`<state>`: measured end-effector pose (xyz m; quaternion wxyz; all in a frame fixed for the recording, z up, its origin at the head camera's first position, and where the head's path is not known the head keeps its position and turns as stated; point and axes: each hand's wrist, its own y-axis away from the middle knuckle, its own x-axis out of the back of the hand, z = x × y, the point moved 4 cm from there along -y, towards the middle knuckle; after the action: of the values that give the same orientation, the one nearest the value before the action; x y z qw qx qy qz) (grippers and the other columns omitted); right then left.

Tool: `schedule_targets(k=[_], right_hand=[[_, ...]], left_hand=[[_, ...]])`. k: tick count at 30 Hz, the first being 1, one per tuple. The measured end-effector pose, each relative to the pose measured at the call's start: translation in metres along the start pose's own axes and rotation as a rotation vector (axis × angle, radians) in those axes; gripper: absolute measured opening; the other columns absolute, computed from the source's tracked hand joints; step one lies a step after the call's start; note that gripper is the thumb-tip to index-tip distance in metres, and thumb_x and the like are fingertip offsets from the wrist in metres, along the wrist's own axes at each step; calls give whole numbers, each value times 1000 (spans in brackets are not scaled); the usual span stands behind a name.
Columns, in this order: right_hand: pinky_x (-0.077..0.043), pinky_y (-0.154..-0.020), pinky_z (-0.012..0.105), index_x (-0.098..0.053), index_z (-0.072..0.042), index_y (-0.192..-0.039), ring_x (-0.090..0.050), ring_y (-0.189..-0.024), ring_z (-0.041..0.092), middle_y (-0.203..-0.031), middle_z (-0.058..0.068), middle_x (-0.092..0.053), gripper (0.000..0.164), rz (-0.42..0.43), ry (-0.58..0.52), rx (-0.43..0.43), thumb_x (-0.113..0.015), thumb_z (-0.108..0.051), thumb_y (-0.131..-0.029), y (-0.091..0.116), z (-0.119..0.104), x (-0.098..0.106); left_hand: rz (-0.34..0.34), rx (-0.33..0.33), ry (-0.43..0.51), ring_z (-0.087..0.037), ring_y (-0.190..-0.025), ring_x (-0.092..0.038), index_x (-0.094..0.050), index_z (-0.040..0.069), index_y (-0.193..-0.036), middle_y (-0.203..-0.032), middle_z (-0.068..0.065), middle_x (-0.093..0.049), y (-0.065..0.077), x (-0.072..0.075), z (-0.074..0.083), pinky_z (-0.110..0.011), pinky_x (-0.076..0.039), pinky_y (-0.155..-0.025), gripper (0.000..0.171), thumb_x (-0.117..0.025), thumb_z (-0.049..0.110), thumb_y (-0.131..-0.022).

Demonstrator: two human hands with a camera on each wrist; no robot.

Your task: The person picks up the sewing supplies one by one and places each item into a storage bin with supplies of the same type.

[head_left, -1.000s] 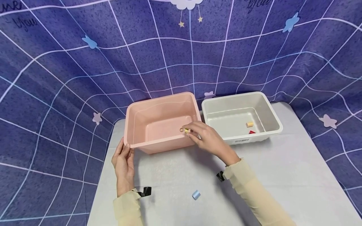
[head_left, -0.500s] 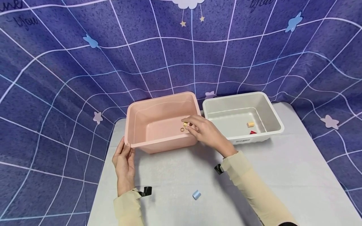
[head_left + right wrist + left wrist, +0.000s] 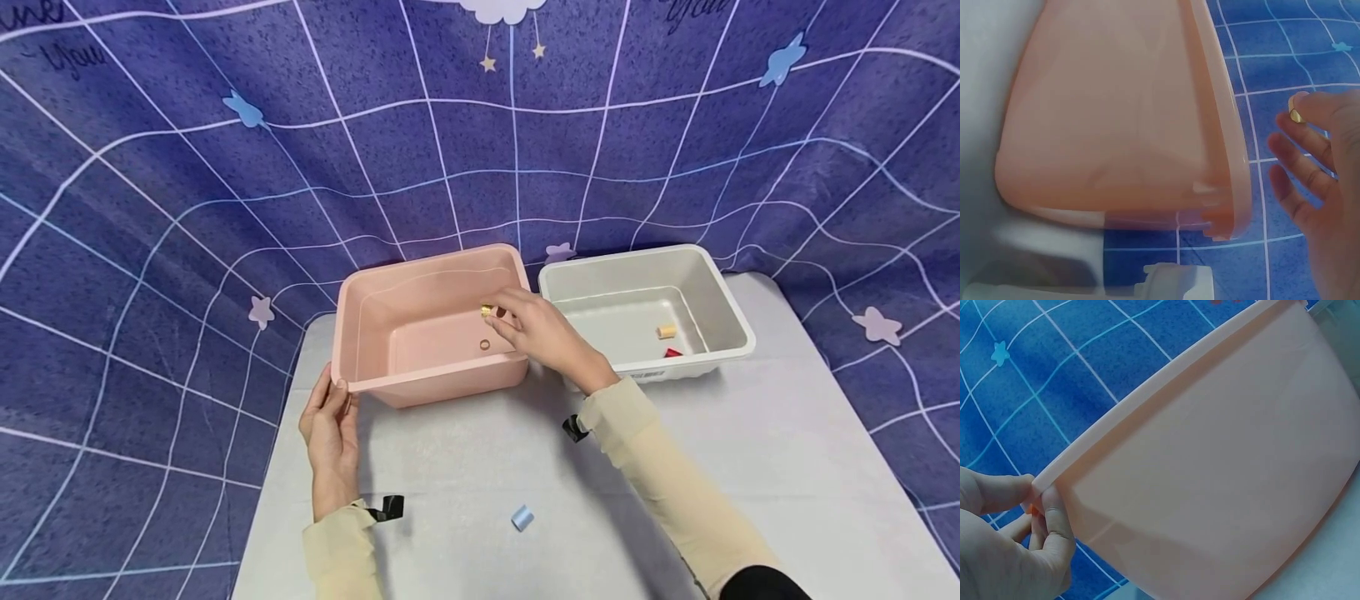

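Observation:
My left hand (image 3: 330,442) grips the near left corner of the pink plastic bin (image 3: 435,397); in the left wrist view, thumb and fingers pinch the rim. Over the right end of this bin, my right hand (image 3: 546,332) pinches a small shiny gold cylinder (image 3: 486,311) between thumb and index finger. The right wrist view shows the gold piece (image 3: 1296,116) at the fingertips, with the other fingers loosely spread. A small gold-brown ring (image 3: 484,344) lies inside the pink bin, below the right hand.
A light grey bin (image 3: 738,342) stands to the right, holding a yellow-orange cylinder (image 3: 666,332) and a red piece (image 3: 672,353). On the white table (image 3: 450,483), a light blue cylinder (image 3: 522,517) lies near the front. A blue patterned curtain (image 3: 375,167) hangs close behind both bins.
My right hand has moved slightly away from the body and up over the pink bin, carrying the gold cylinder away from the ring. The left hand keeps its hold on the corner.

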<state>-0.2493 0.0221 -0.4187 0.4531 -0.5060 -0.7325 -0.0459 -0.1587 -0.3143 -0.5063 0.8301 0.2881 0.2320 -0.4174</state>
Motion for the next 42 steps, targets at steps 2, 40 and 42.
schedule_targets(k=[2,40,42], right_hand=[[-58,-84,34,-70,-13,-131,-68,-95,17,-118,4,-72,29,3,-29,-6,-66,-23,-104,-3,2,-1],[-59,-89,32,-70,-5,-133,-69,-98,18,-117,8,-76,31,-169,-72,-2,-65,-13,-104,-74,20,-20],[-59,-89,31,-70,-4,-132,-69,-98,18,-116,8,-76,30,-188,-74,-5,-65,-12,-104,-77,21,-24]], left_hand=[[2,1,-2,-16,-94,-68,-53,-1,-150,-117,-11,-64,0,0,0,-23,-62,-78,56,-63,-13,-96],[8,-7,-13,-18,-107,-66,-54,1,-150,-130,-12,-60,-2,0,-2,-24,-62,-82,56,-63,-12,-96],[12,-9,-7,-18,-104,-67,-54,0,-150,-127,-12,-61,-2,0,-2,-24,-62,-81,56,-64,-12,-96]])
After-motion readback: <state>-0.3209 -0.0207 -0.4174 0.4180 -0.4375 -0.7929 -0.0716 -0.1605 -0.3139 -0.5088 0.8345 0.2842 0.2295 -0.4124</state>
